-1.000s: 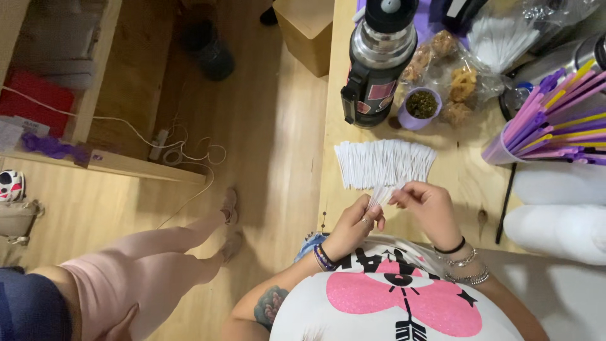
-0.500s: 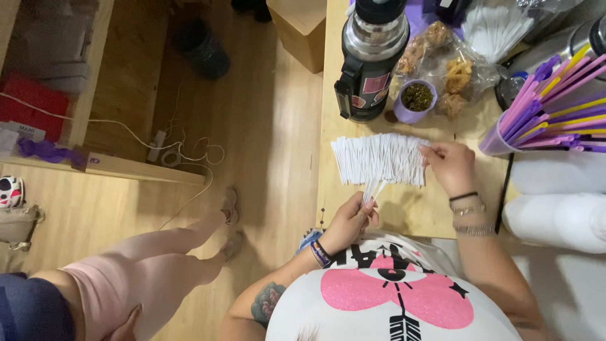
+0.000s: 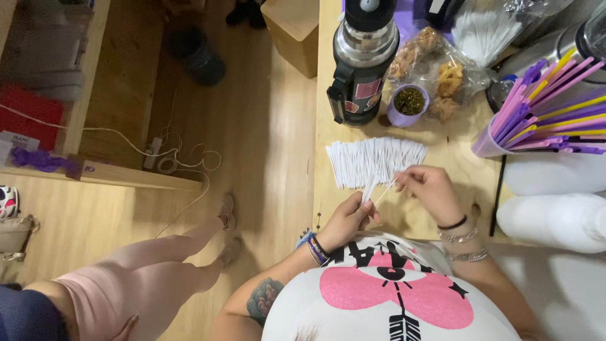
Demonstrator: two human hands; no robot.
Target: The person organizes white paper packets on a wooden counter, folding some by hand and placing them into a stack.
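I see my left hand pinching the gathered lower ends of a fanned bundle of thin white paper-wrapped sticks, which lies spread on the light wooden desk. My right hand grips a single thin white stick between fingertips, just beside the fan's base. Behind the fan stand a black and steel thermos flask and a small lilac cup of dark green bits. To the right, a tub of pink, purple and yellow straws.
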